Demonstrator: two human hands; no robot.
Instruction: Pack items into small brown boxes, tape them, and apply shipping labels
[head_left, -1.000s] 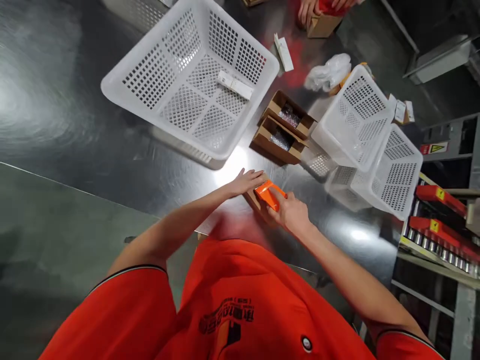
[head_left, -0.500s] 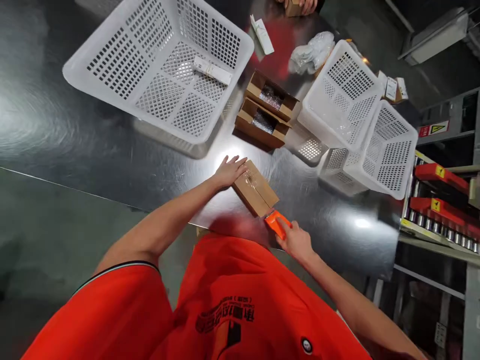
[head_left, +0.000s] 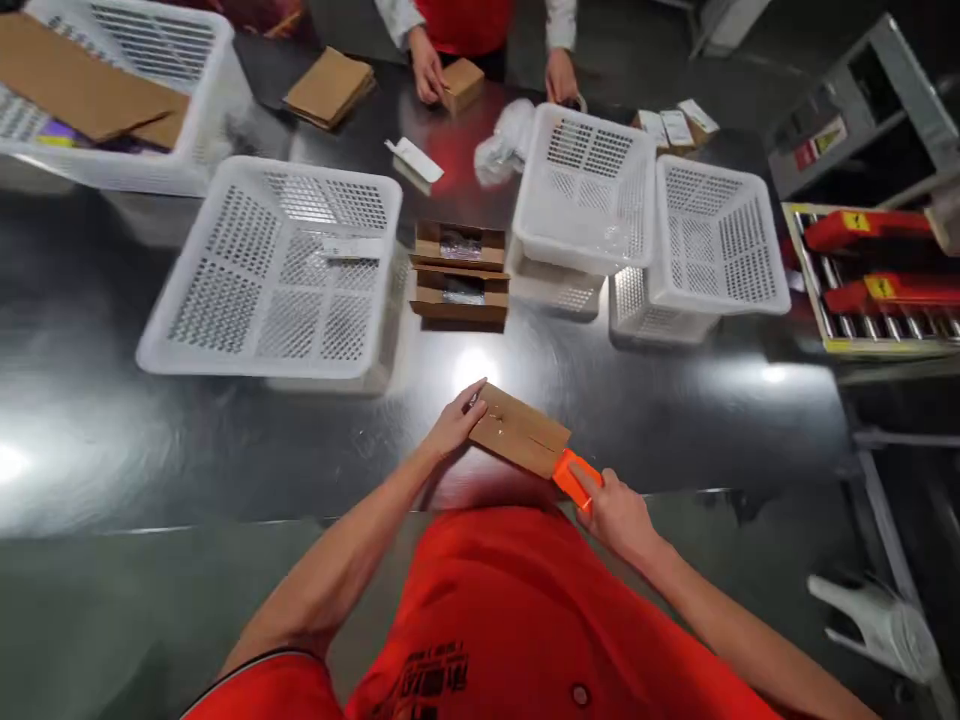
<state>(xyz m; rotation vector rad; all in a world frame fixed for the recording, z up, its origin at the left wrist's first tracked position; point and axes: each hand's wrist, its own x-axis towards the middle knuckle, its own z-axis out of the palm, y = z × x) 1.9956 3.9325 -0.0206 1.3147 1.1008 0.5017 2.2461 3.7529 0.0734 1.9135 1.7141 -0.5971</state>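
A flat brown cardboard box (head_left: 519, 431) lies on the steel table (head_left: 150, 450) close to its near edge, with clear tape along its top. My left hand (head_left: 454, 422) holds the box's left end, fingers spread over its edge. My right hand (head_left: 616, 517) is shut around an orange tape dispenser (head_left: 576, 480). The dispenser's head touches the box's right end, and its roller is hidden by my fingers.
Several white perforated plastic baskets (head_left: 262, 367) stand beyond the box. Two open cartons (head_left: 459, 270) with wrapped items sit between them. At the far side, a co-worker's hands (head_left: 427, 65) handle a small carton. A roller conveyor (head_left: 874, 270) with red parts lies at the right.
The dispenser has travelled along the box from its middle to its right end, leaving tape behind. The box now lies flatter and squarer, and the view has tilted up to show more table.
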